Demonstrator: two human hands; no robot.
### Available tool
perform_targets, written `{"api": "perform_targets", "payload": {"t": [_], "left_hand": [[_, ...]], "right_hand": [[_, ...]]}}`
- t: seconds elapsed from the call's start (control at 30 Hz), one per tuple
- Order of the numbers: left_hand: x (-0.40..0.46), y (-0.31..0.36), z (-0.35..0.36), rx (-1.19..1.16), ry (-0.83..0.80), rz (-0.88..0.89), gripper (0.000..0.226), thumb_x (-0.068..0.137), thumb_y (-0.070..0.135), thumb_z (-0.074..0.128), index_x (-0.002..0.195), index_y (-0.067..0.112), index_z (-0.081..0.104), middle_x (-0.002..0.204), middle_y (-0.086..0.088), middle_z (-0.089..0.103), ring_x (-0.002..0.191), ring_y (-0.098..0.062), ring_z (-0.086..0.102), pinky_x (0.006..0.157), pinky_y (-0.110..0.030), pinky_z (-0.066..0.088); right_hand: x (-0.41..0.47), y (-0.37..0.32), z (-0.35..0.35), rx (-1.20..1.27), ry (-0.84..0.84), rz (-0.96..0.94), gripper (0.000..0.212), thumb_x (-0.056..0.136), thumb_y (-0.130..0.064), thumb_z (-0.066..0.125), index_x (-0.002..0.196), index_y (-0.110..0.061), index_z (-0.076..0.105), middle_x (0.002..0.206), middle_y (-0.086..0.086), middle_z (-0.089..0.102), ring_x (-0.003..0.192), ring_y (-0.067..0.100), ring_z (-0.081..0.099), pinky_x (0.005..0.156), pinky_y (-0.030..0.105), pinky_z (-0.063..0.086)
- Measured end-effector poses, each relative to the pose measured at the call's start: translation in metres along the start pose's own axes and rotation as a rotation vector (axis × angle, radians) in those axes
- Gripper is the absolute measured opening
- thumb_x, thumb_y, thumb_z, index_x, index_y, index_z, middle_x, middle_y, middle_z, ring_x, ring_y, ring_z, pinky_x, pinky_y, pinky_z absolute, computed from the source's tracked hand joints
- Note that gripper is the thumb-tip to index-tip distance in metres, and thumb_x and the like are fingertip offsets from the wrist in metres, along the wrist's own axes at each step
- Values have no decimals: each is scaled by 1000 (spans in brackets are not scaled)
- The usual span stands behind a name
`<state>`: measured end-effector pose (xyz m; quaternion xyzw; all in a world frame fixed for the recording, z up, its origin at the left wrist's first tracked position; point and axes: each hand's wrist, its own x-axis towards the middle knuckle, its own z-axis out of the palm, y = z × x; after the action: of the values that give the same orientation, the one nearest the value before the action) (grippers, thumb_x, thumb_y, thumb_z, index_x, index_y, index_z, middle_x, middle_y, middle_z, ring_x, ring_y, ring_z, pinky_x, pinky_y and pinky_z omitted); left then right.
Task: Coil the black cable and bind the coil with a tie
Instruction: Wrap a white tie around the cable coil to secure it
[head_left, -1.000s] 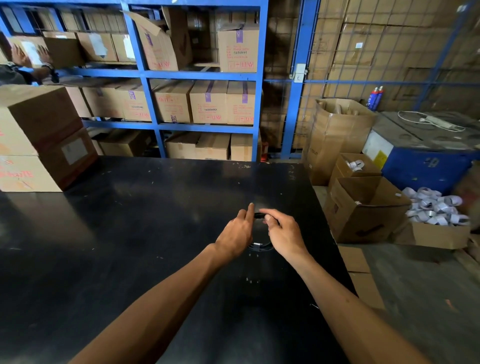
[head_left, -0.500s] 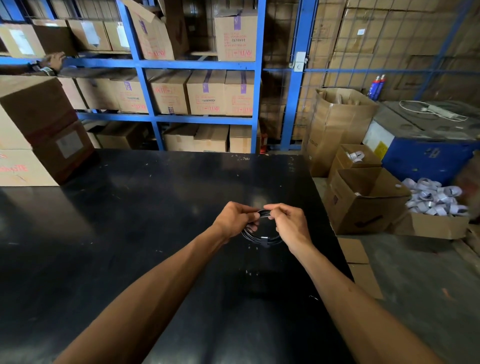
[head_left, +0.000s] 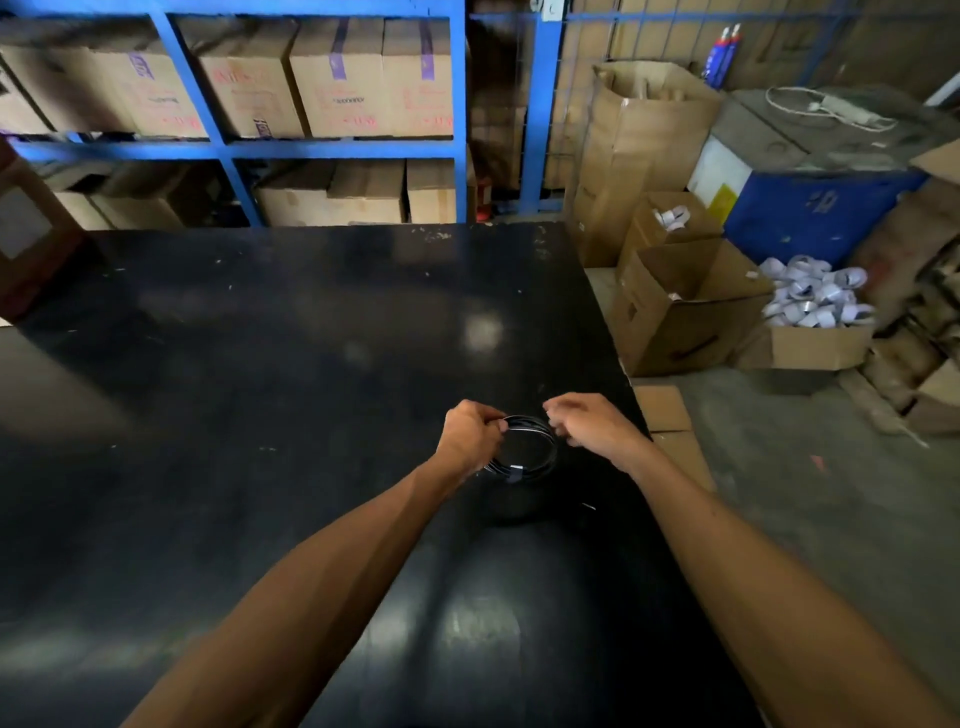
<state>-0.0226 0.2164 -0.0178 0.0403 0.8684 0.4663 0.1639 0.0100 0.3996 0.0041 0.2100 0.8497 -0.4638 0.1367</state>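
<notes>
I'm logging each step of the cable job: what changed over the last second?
The coil was lifted off the table, the left hand closing on its left side, while the right hand came off its right side. The tie stays on the near edge.

Wide black table (head_left: 260, 395) filled foreground, top scuffed, pale glare patches on surface. Behind it stood blue metal shelving (head_left: 218, 148), both tiers packed with cardboard boxes (head_left: 337, 88), some with purple tape. Blue wire-mesh partition (head_left: 582, 78) ran to right, more cartons stacked behind mesh. Grey concrete floor (head_left: 810, 519) at right, dusty. Open cardboard boxes (head_left: 680, 312) crowded floor beside table; one shallow box heaped with white rolls (head_left: 815, 291). Blue bin (head_left: 810, 213) beyond, white cord (head_left: 831, 109) lying on lid.
</notes>
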Motion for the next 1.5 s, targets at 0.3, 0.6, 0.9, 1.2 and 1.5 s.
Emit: {"api": "perform_targets", "payload": {"t": [0.3, 0.6, 0.9, 1.2, 1.5], "left_hand": [[-10, -36, 43, 129, -125, -54, 22, 91, 10, 57, 95, 7, 79, 87, -21, 75, 90, -35, 70, 79, -35, 55], [-3, -52, 40, 150, -144, -79, 22, 91, 10, 57, 82, 4, 76, 66, -12, 65, 63, -19, 56, 67, -29, 50], [11, -51, 11, 25, 33, -157, 19, 90, 13, 62, 96, 9, 79, 75, -16, 75, 72, -27, 68, 71, -30, 57], [3, -25, -10, -51, 14, -52, 29, 92, 14, 59, 117, 9, 72, 73, -13, 72, 64, -15, 63, 65, -27, 53], [-2, -7, -24, -174, -10, -60, 50, 89, 14, 67, 138, 8, 56, 105, -14, 75, 75, -13, 70, 80, -29, 59]], "right_hand": [[-9, 108, 7, -392, -95, 153, 34, 77, -35, 82, 107, -21, 74, 112, 4, 72, 103, 20, 67, 92, 34, 54], [8, 113, 35, -561, -165, 57, 7, 87, -21, 77, 94, -18, 77, 103, 4, 74, 98, 21, 70, 89, 37, 57], [0, 20, 2, -211, -11, -393, 10, 84, -14, 79, 93, -18, 78, 76, -5, 75, 69, 5, 71, 66, 12, 54], [-11, 3, 47, -493, 5, -594, 15, 89, -11, 74, 102, -16, 78, 102, -2, 78, 97, 12, 71, 85, 20, 49], [-18, -3, 45, -607, 78, -722, 14, 88, -8, 74, 98, -17, 76, 102, 2, 78, 96, 20, 72, 85, 34, 56]]}}
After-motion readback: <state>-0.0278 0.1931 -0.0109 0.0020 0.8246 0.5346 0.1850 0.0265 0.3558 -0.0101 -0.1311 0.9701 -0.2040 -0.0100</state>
